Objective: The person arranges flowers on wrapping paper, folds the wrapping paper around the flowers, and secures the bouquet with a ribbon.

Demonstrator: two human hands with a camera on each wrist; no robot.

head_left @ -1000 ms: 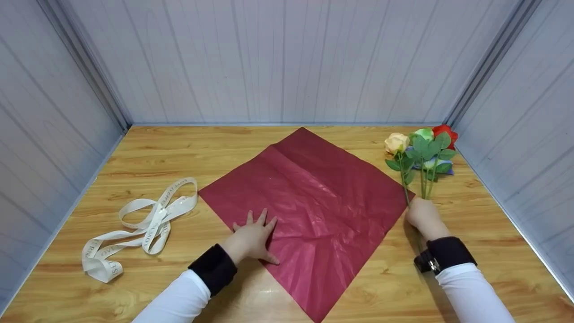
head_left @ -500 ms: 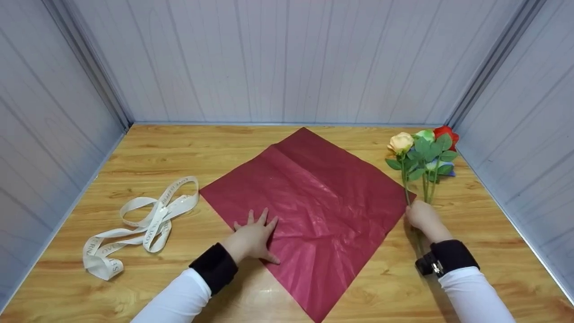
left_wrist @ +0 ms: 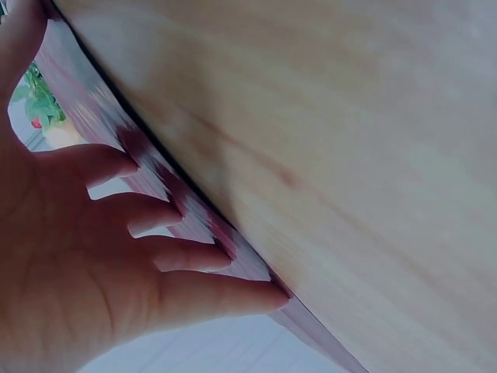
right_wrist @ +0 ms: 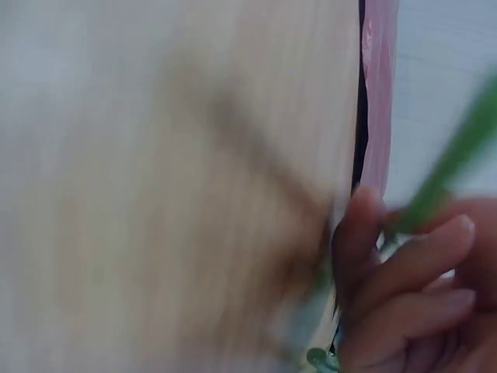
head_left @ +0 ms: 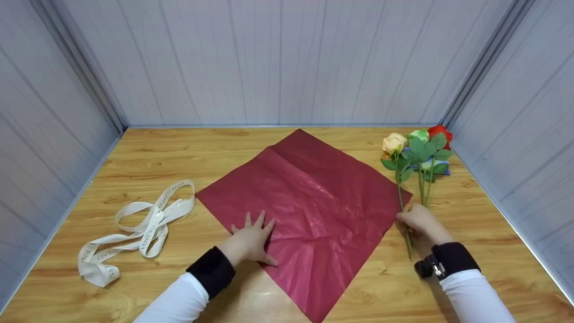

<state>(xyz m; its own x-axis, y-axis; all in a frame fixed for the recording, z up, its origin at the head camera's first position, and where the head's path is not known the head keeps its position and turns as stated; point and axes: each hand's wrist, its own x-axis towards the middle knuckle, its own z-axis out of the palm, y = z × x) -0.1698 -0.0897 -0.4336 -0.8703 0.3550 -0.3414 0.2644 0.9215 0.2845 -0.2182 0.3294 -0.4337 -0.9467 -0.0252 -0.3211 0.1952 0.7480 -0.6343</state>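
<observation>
My left hand (head_left: 249, 242) rests with fingers spread on the lower left edge of a dark red sheet of wrapping paper (head_left: 309, 193), laid like a diamond on the table. In the left wrist view its fingertips (left_wrist: 272, 297) touch the sheet. By the sheet's right corner, my right hand (head_left: 421, 220) pinches the green stem of a cream rose (head_left: 394, 143); the stem's lower end sticks out below the fingers. In the right wrist view that stem (right_wrist: 458, 155) passes between thumb and curled fingers. Beside it lie a red rose (head_left: 441, 136), a green-white flower (head_left: 420, 134) and a blue-white flower (head_left: 434, 166).
A loosely looped white ribbon (head_left: 154, 224) with printed lettering lies on the left of the wooden table (head_left: 179, 148). Pale panel walls (head_left: 278, 63) close off the back and both sides.
The cream rose's stem has shifted slightly left, away from the other stems, and its lower end now shows. My right hand has turned a little; the left hand stays in place.
</observation>
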